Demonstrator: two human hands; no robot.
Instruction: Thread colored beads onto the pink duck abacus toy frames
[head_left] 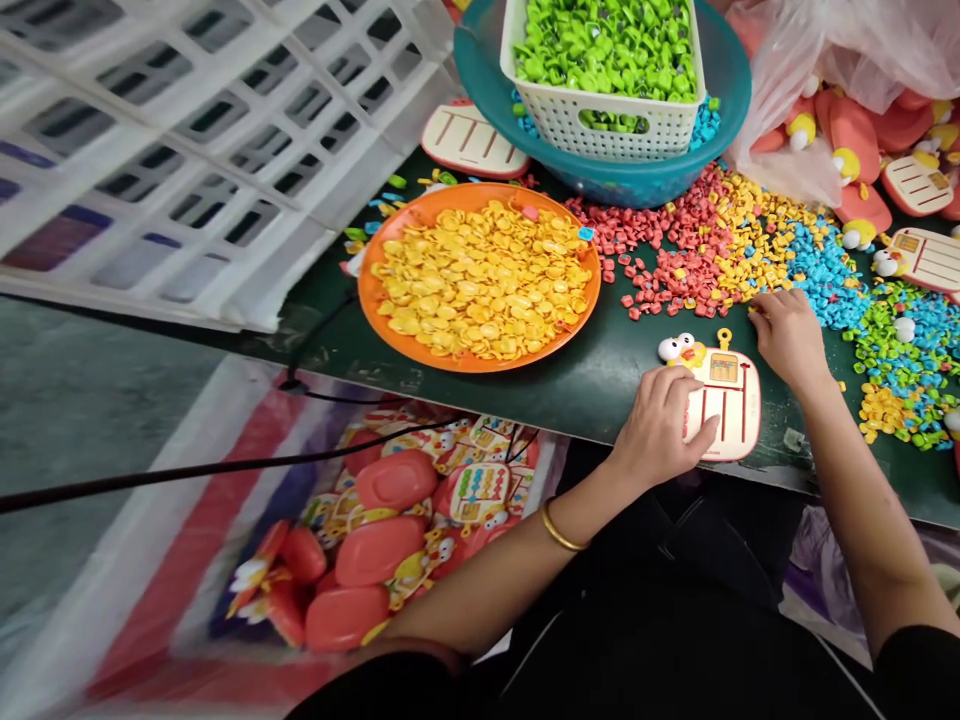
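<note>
My left hand [658,432] grips a cream toy board [739,408] by its left side, with the thumb lying over its face. The board has red-edged slots, a small printed window, a yellow loop on top and a duck-like head with bulging white eyes. It rests at the table's front edge. Just right of it, my right hand [791,335] has its fingertips pinched together at the near edge of the loose yellow pieces [757,235] and blue pieces [821,275]. What the fingertips hold, if anything, is too small to make out.
Left of the board stands an orange plate [367,285] of flat yellow pieces. Behind are red pieces [675,270] and a teal basin [480,75] bearing a white basket [525,100] of green pieces. A white crate [300,215] leans left. Below, a striped bag [161,600] holds toys.
</note>
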